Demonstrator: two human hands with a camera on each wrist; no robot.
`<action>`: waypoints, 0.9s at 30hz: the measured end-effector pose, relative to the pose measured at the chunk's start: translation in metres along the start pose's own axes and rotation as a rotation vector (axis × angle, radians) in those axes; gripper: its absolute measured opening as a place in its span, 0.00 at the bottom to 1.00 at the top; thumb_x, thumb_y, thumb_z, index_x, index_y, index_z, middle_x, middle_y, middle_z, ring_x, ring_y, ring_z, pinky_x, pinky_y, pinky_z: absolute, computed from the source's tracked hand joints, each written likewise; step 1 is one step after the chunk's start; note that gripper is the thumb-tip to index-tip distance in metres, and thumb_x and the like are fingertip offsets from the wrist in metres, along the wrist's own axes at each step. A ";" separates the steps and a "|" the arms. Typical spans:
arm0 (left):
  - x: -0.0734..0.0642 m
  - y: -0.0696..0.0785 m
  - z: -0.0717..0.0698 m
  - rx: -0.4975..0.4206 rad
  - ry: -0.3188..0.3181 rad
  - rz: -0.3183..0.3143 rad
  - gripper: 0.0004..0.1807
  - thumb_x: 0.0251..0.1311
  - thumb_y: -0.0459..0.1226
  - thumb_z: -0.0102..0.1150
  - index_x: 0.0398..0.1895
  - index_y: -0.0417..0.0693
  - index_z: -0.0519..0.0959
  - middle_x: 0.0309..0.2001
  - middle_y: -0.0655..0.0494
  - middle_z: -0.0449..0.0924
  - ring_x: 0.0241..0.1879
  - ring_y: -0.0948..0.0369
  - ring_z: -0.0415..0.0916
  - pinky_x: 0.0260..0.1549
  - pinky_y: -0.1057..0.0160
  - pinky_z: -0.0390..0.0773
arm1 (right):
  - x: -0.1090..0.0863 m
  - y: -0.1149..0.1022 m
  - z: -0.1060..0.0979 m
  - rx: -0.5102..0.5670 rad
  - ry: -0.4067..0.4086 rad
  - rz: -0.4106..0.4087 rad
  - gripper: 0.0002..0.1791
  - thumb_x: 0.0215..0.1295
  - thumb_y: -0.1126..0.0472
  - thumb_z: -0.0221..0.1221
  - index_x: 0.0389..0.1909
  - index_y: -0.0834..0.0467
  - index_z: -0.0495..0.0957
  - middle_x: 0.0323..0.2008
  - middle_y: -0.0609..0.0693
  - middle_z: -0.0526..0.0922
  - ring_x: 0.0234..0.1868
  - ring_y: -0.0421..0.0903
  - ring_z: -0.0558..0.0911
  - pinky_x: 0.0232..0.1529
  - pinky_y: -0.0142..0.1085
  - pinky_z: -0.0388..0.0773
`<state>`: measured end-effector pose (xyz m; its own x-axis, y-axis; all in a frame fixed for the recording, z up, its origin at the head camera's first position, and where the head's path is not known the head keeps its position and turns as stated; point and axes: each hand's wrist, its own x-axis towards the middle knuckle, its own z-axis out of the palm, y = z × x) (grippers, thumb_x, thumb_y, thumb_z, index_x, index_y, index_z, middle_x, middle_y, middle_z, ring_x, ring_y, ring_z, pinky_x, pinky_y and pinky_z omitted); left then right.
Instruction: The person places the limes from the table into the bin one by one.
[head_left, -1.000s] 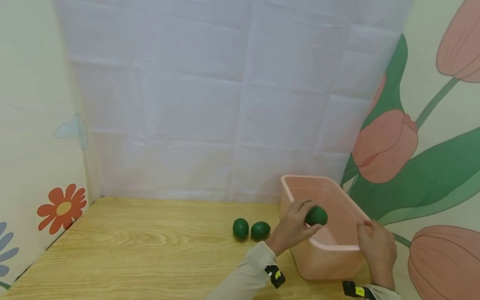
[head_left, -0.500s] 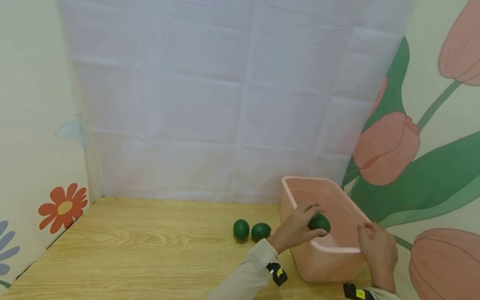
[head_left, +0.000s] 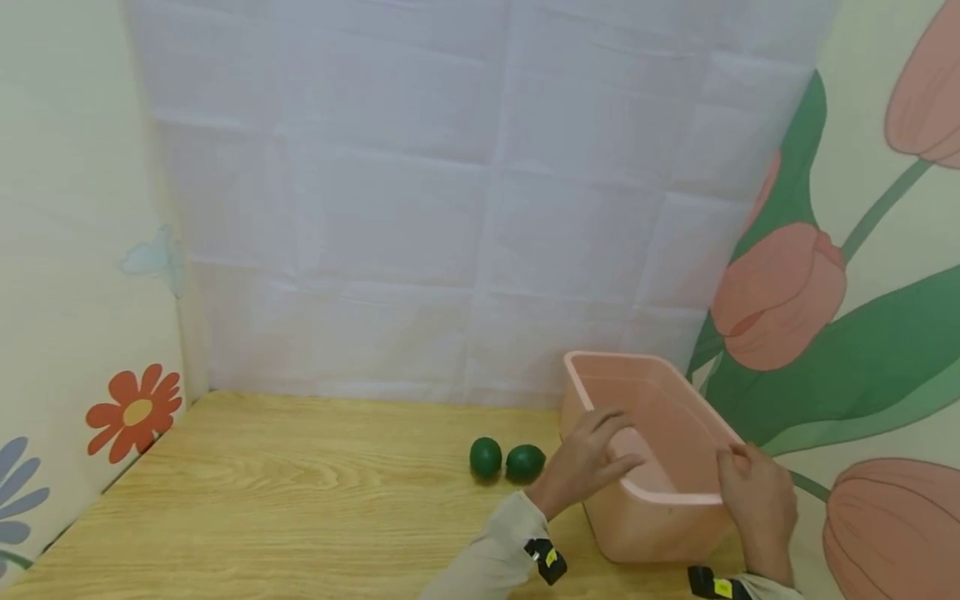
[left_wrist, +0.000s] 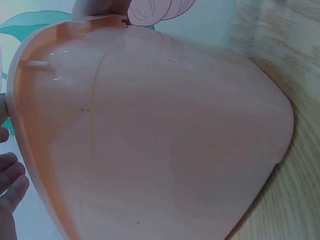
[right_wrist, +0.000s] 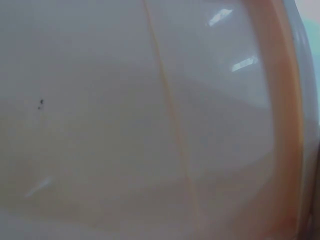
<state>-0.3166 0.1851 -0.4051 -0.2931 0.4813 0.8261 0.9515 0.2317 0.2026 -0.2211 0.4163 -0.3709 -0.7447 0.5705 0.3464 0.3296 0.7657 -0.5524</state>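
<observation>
At the far left there is a wall with a blue-grey flower, a red flower with a yellow middle, and a pale blue butterfly up above. Next comes a big, pale, creased sheet that hangs across the back. In front of it is the wooden surface, with lines like tree grain. Two dark green egg-shaped things sit on it, just beside each other: the left egg and the right egg. The right egg is near the left wrist.

A light sleeve with a black and yellow band leads up to the left hand. That hand is over the near left edge of the pink tub. Its grip is loose and wide, with a gap between thumb and fingers, and it has hold of nothing. The tub stands on the surface with its top facing up. At its near right corner, the right hand pinches the rim, so that grip is closed on the tub. The right wrist view is blurry, but it looks like just the tub's side. Last, at the far right, big pink tulips fill the wall
</observation>
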 end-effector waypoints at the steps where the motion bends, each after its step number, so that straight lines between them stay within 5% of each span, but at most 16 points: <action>1: -0.002 0.000 0.000 -0.010 0.011 -0.003 0.28 0.64 0.47 0.66 0.63 0.44 0.74 0.63 0.48 0.73 0.60 0.57 0.72 0.58 0.72 0.72 | 0.000 0.000 0.000 -0.001 -0.002 0.001 0.29 0.73 0.46 0.45 0.59 0.64 0.77 0.60 0.73 0.74 0.53 0.75 0.74 0.46 0.66 0.72; 11: -0.016 -0.007 -0.003 -0.061 0.057 -0.058 0.27 0.66 0.46 0.64 0.63 0.46 0.73 0.62 0.51 0.73 0.63 0.58 0.70 0.62 0.67 0.70 | -0.001 0.002 -0.002 0.005 0.008 -0.002 0.28 0.73 0.46 0.45 0.59 0.63 0.77 0.61 0.72 0.73 0.53 0.75 0.74 0.46 0.67 0.71; 27: -0.025 -0.015 -0.010 0.004 0.136 -0.024 0.29 0.64 0.45 0.66 0.65 0.44 0.72 0.61 0.47 0.75 0.61 0.55 0.73 0.60 0.66 0.72 | 0.001 0.000 -0.003 0.012 -0.026 0.009 0.30 0.73 0.44 0.44 0.58 0.64 0.77 0.56 0.72 0.76 0.48 0.72 0.77 0.41 0.64 0.74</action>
<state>-0.3224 0.1608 -0.4234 -0.3003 0.3570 0.8845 0.9438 0.2456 0.2213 -0.2205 0.4173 -0.3684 -0.7565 0.5694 0.3217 0.3296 0.7567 -0.5645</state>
